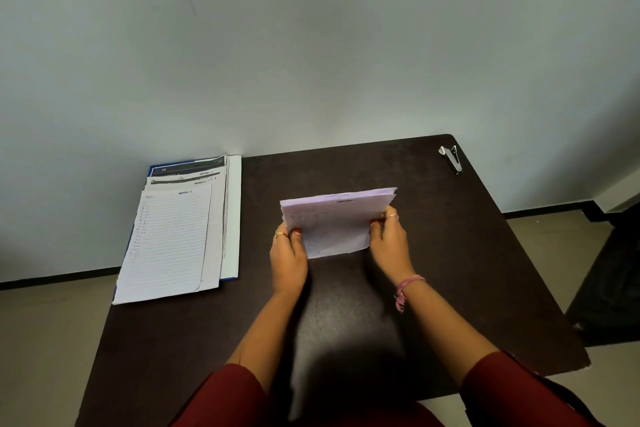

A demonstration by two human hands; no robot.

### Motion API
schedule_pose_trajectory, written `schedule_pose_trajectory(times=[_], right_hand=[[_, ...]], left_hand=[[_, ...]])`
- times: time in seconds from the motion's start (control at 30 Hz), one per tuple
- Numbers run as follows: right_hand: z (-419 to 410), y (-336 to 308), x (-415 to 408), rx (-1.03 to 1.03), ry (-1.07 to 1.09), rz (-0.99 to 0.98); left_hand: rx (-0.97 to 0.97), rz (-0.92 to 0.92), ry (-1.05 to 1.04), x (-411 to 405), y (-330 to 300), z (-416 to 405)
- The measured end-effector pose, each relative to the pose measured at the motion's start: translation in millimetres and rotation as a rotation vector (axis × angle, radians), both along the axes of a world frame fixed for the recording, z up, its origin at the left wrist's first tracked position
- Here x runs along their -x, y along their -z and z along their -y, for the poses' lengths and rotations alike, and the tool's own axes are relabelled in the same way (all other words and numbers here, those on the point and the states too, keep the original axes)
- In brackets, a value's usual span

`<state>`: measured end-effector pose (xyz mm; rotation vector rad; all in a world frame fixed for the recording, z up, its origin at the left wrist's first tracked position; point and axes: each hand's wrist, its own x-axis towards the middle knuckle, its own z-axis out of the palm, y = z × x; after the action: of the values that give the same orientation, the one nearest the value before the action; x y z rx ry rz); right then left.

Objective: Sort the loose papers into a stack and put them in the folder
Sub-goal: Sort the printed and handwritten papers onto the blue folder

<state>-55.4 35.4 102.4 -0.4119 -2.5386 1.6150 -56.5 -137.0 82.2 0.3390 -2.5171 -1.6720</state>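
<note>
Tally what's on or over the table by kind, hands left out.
Held paper stack: 1
Paper pile lying on the folder: 1
Blue folder: 1
Stapler: 1
Total: 4

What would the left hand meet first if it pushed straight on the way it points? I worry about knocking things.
Only the paper stack the left hand already grips; beyond lies bare table, then seemingly the wall.

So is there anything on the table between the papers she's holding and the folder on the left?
Nothing visible. Both hands hold the paper stack upright mid-table, and only bare dark table lies between it and the open folder, which already holds lined sheets. The stapler sits far right.
</note>
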Motion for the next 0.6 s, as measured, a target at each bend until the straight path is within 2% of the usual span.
schedule_pose_trajectory(times=[0.43, 0.6], right_hand=[[-6, 10, 11, -0.161, -0.03, 0.094], [2, 5, 12, -0.147, -0.137, -0.062]], left_hand=[[0.067, 0.011, 0.017, 10, -11, 10], [0.082, -0.009, -0.024, 18, -18, 30]])
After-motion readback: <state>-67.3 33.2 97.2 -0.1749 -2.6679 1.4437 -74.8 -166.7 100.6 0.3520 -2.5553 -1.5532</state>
